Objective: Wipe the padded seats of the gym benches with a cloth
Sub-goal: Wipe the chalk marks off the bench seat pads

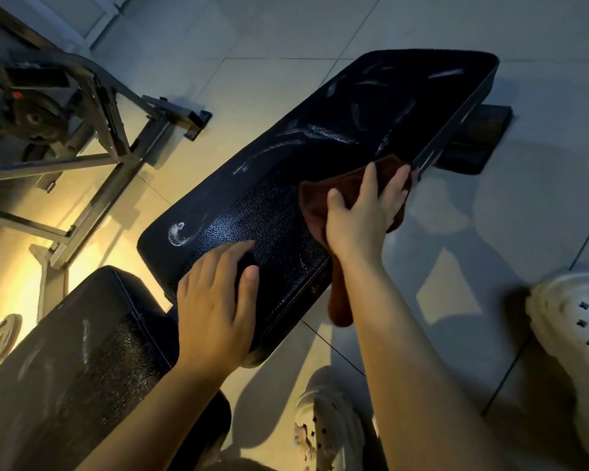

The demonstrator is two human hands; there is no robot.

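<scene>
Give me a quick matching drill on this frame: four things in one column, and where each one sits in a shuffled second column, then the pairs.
Things:
1. cloth
2. left hand
3. weight plate
4. right hand

Places:
A. lying on the tiled floor at the far left
B. pressed flat on top of the cloth
C. spread on the right edge of the long bench pad, one end hanging down its side
D. resting on the near end of the long bench pad

Pairs: 1-C, 2-D, 3-A, 4-B
</scene>
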